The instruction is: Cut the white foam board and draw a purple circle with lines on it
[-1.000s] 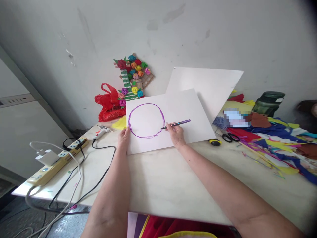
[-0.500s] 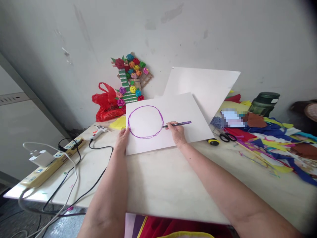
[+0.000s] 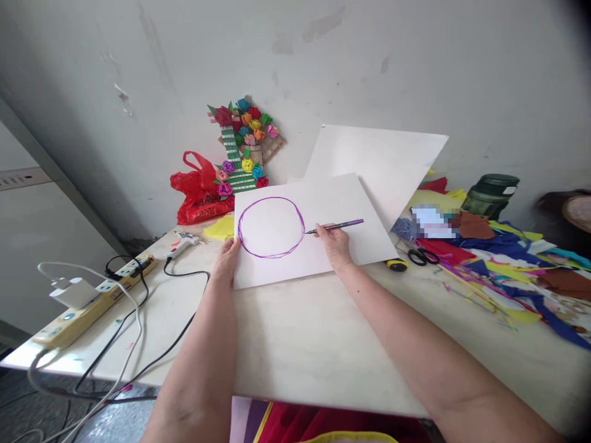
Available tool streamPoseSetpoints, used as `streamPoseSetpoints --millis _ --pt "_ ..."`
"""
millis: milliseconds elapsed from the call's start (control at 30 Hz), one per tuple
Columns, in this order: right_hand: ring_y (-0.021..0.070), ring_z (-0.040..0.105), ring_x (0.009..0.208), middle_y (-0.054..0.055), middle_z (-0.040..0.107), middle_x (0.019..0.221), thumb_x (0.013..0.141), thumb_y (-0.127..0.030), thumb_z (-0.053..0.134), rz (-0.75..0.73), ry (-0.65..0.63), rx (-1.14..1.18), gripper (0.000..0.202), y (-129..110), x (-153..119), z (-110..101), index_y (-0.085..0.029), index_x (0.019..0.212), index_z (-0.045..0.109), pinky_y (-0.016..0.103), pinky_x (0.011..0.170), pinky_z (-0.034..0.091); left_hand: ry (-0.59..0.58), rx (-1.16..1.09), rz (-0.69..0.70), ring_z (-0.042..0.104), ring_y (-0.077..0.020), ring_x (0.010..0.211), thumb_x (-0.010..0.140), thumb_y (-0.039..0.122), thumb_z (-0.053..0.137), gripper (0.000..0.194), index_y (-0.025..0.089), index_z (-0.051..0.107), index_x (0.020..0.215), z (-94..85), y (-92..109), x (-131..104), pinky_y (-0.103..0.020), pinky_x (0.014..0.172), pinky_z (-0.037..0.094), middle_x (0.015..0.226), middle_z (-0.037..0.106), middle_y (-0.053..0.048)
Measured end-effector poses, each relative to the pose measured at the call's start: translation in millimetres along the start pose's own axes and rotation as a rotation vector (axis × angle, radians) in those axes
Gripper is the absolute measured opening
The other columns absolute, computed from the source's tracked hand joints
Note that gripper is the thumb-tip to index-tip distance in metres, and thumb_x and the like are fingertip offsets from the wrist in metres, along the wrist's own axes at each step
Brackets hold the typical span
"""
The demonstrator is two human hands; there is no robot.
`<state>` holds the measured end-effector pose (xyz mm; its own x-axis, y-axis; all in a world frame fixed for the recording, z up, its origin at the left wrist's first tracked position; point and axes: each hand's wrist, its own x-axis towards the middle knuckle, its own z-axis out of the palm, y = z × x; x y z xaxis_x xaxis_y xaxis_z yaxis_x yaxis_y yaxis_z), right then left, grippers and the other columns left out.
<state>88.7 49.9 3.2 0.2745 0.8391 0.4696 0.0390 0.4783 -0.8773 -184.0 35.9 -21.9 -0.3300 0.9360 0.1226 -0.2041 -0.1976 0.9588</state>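
Observation:
A white board (image 3: pixel 272 274) lies in front of me, tilted up slightly, with a purple hand-drawn circle (image 3: pixel 303 218) on its left half. My left hand (image 3: pixel 226 261) is closed on the board's left edge, the thumb near the circle's outline and the other fingers hidden beneath. My right hand (image 3: pixel 336 245) rests over the board's middle, pinching a purple marker pen (image 3: pixel 348 223). The pen's tip points left, at or very near the circle's right side; I cannot tell if it touches.
A second white board (image 3: pixel 378 160) leans on the wall behind. Left are a power strip (image 3: pixel 87 317), cables and a glue gun (image 3: pixel 180 246). A red bag (image 3: pixel 198 197) and paper-flower craft (image 3: pixel 244 147) stand behind. Right are scissors (image 3: pixel 423 256), tape measure (image 3: pixel 397 264), scraps (image 3: pixel 512 264) and green bottle (image 3: pixel 489 194).
My right hand has moved a little to the right with the marker pen, whose back end is tilted higher. The pen tip has shifted slightly right and up. My left hand stays on the board's edge.

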Motion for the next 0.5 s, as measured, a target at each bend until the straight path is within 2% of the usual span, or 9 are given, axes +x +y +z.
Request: streamPoseSetpoints --millis 233,500 --pt "0.0167 0.059 0.07 0.002 0.064 0.064 0.07 -0.05 0.055 -0.079 -0.009 -0.099 0.032 9.8 1.2 0.2 -0.018 0.069 0.061 0.031 0.074 0.045 0.018 0.032 0.018 0.054 -0.0107 0.048 0.061 0.048 0.066 0.039 0.018 0.053 0.082 0.5 0.4 -1.6 -0.024 0.05 0.044 0.058 0.058 0.004" --pt "0.0191 0.056 0.086 0.004 0.064 0.087 0.068 -0.046 0.059 -0.193 0.062 -0.236 0.026 5.7 3.8 -4.5 -0.02 0.075 0.061 0.036 0.083 0.041 0.049 0.077 0.027 0.054 -0.0112 0.048 0.062 0.049 0.064 0.038 0.018 0.054 0.082 1.6 0.4 -1.4 -0.024 0.048 0.043 0.057 0.057 0.003"
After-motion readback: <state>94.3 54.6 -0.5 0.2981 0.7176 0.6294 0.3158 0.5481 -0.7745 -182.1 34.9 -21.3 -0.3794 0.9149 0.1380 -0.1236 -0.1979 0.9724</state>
